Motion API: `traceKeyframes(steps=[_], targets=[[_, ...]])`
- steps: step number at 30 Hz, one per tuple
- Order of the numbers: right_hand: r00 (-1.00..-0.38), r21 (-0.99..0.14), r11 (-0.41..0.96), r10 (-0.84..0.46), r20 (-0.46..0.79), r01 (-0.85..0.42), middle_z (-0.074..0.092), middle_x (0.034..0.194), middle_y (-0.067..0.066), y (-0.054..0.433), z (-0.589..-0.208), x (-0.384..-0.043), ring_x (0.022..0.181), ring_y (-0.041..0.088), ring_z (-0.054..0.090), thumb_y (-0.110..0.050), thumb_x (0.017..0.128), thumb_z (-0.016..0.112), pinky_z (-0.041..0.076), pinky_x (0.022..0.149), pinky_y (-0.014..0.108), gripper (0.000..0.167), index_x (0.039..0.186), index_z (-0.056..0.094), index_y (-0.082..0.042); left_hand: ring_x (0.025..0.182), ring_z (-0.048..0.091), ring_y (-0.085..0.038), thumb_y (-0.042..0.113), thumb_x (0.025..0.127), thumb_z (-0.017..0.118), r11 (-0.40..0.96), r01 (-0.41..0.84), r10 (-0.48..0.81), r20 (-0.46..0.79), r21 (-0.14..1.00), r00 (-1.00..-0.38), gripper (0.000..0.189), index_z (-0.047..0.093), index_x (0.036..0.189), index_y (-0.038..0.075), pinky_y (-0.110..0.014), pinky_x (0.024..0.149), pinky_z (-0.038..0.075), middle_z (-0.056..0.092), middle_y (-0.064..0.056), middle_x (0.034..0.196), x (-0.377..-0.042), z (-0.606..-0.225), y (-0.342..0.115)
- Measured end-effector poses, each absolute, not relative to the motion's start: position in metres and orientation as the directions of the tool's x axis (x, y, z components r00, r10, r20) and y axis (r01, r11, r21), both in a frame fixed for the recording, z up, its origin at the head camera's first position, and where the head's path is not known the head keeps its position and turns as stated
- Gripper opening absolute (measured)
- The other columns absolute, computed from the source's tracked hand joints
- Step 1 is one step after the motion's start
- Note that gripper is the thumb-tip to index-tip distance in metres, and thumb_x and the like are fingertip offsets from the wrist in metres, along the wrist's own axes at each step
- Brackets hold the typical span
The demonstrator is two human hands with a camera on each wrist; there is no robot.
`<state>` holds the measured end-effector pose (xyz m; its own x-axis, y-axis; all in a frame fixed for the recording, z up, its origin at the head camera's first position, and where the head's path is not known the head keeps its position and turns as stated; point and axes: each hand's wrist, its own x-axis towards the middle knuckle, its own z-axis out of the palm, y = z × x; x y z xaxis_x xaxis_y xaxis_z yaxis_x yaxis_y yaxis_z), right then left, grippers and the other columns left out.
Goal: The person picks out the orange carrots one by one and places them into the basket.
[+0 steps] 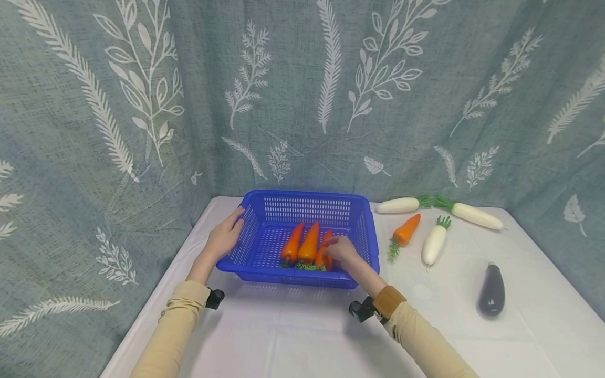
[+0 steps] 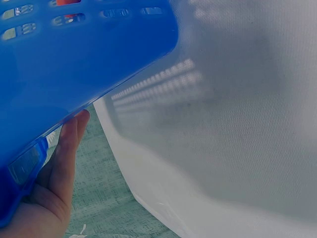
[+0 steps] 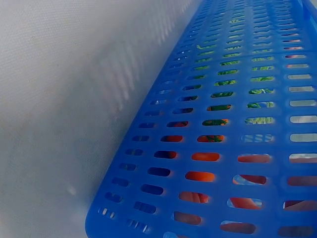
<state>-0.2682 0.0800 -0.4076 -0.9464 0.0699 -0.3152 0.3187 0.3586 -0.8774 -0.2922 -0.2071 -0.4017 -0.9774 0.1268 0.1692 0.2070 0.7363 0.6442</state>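
Observation:
A blue plastic basket (image 1: 302, 278) with slotted walls stands on the white table. Inside, a carrot (image 1: 292, 244) and a second carrot (image 1: 309, 244) lie side by side, green tops toward me. My right hand (image 1: 342, 251) reaches over the near rim and grips a third carrot (image 1: 323, 258) lying at their right, its fingers curled on it. In the right wrist view, orange patches and green tops show through the basket wall (image 3: 158, 129); the hand is mostly hidden. My left hand (image 1: 224, 236) rests on the basket's left side, fairly straight fingers (image 2: 67, 144) touching its outside.
Right of the basket lie another carrot (image 1: 406, 231), a white radish (image 1: 398, 205), a second white radish (image 1: 435, 245) and a third (image 1: 477, 216). An eggplant (image 1: 492, 291) lies farther right. A patterned green curtain (image 1: 293, 94) hangs behind the table.

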Motion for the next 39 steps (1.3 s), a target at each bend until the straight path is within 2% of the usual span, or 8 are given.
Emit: traceKeyframes(steps=[18, 27, 34, 39], targets=[[-0.949, -0.884, 0.347, 0.089, -0.302, 0.314, 0.06, 0.119, 0.022, 0.0811, -0.4071, -0.2681, 0.103, 0.034, 0.056, 0.005, 0.079, 0.061, 0.051, 0.094, 0.046, 0.041, 0.12, 0.061, 0.008, 0.14, 0.028, -0.043, 0.019, 0.107, 0.03, 0.738, 0.206, 0.126, 0.168, 0.643, -0.978, 0.048, 0.032, 0.149, -0.003, -0.058, 0.113, 0.023, 0.026, -0.02, 0.156, -0.2921, -0.402, -0.2072], [-0.954, -0.899, 0.318, 0.103, -0.283, 0.301, 0.061, 0.116, 0.023, 0.0803, -0.4087, -0.2698, 0.098, 0.032, 0.059, 0.009, 0.075, 0.057, 0.054, 0.09, 0.043, 0.044, 0.119, 0.061, 0.009, 0.14, 0.027, -0.043, 0.018, 0.107, 0.031, 0.741, 0.202, 0.124, 0.164, 0.641, -0.979, 0.048, 0.032, 0.15, -0.003, -0.057, 0.114, 0.022, 0.026, -0.02, 0.156, -0.2916, -0.401, -0.2068], [-0.952, -0.91, 0.279, 0.105, -0.288, 0.306, 0.061, 0.117, 0.024, 0.0796, -0.4083, -0.2712, 0.096, 0.03, 0.06, 0.004, 0.083, 0.059, 0.054, 0.09, 0.043, 0.038, 0.121, 0.06, 0.009, 0.141, 0.027, -0.043, 0.019, 0.107, 0.03, 0.742, 0.193, 0.122, 0.154, 0.642, -0.981, 0.048, 0.031, 0.15, -0.002, -0.058, 0.114, 0.022, 0.026, -0.02, 0.157, -0.2916, -0.4004, -0.207], [-0.954, -0.943, 0.15, 0.086, -0.287, 0.297, 0.058, 0.122, 0.025, 0.0813, -0.4072, -0.2707, 0.102, 0.031, 0.057, 0.002, 0.088, 0.057, 0.05, 0.094, 0.047, 0.037, 0.124, 0.058, 0.011, 0.14, 0.027, -0.043, 0.018, 0.107, 0.03, 0.743, 0.199, 0.126, 0.159, 0.639, -0.979, 0.048, 0.031, 0.15, -0.003, -0.057, 0.114, 0.023, 0.026, -0.02, 0.156, -0.2907, -0.4002, -0.2062]])
